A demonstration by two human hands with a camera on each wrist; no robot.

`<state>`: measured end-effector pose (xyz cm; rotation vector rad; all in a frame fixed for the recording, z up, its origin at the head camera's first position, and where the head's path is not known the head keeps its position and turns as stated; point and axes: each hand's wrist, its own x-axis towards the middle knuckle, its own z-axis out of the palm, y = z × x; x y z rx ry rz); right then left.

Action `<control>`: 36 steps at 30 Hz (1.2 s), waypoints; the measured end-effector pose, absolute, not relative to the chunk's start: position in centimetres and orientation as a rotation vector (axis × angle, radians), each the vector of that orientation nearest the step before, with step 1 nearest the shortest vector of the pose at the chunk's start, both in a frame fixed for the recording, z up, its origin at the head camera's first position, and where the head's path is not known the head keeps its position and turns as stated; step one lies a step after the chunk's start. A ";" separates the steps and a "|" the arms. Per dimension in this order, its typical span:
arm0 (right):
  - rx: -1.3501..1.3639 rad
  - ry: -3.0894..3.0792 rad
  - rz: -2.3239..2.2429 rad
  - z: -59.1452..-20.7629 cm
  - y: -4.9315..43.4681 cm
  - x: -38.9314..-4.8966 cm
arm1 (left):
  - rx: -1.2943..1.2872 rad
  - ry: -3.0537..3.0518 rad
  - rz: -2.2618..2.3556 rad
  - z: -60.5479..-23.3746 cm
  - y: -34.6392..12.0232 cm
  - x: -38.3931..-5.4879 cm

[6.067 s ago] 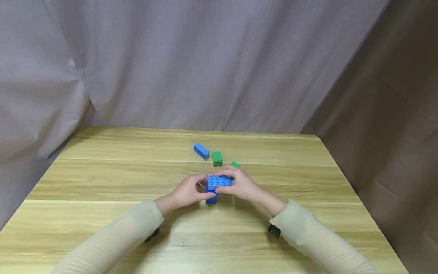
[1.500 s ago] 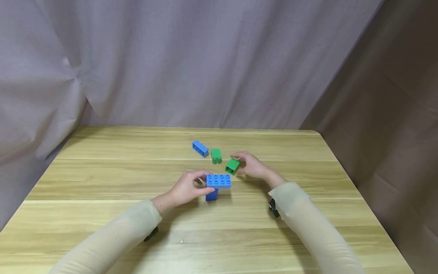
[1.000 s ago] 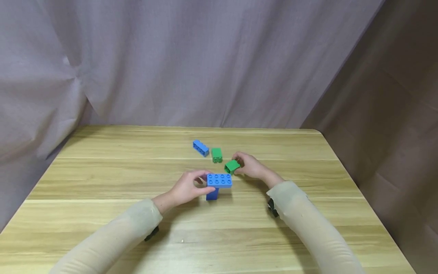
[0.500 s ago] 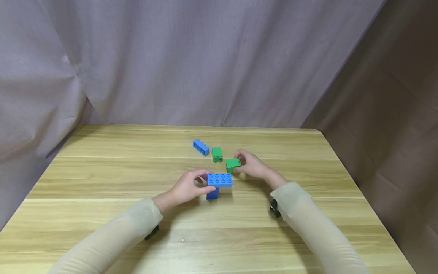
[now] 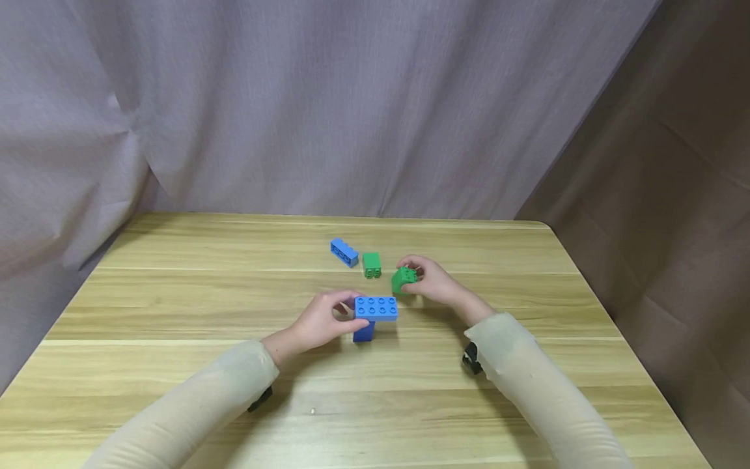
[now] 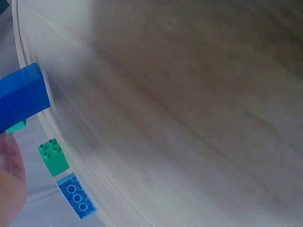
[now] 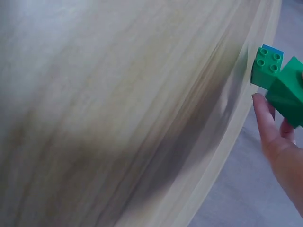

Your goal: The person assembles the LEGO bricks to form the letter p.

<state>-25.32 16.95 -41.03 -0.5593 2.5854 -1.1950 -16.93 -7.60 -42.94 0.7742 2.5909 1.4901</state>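
Since the blue stack (image 5: 375, 317) on the desk (image 5: 375, 417) has an overhanging top brick (image 5: 376, 305), left hand (image 5: 321, 319) pinches its supported end, likely for steadiness; right hand (image 5: 436, 284) grips green brick (image 5: 403, 280) near it, studs up.

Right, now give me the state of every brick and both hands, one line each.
Left hand: gripping the dark blue base
Dark blue base: upright
Light blue brick: studs up, on the dark blue base, overhanging it
Right hand: holding the near green brick
Near green brick: held, studs upward
Far green brick: unheld, studs toward the person
Loose blue brick: unheld, on its side, hollow underside showing
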 end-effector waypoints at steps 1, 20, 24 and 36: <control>-0.550 2.594 -1.202 -41.0 17.0 -25.3 | 0.780 2.592 1.492 -42.9 -7.6 -16.9; -0.401 2.609 -1.372 -40.2 17.6 -24.5 | 0.751 2.583 1.484 -42.7 -7.6 -16.8; -0.389 2.609 -1.400 -40.0 17.7 -24.1 | 0.750 2.581 1.485 -42.8 -7.6 -16.8; -0.352 2.518 -1.535 -38.3 16.6 -22.6 | 0.742 2.575 1.489 -42.7 -7.7 -16.8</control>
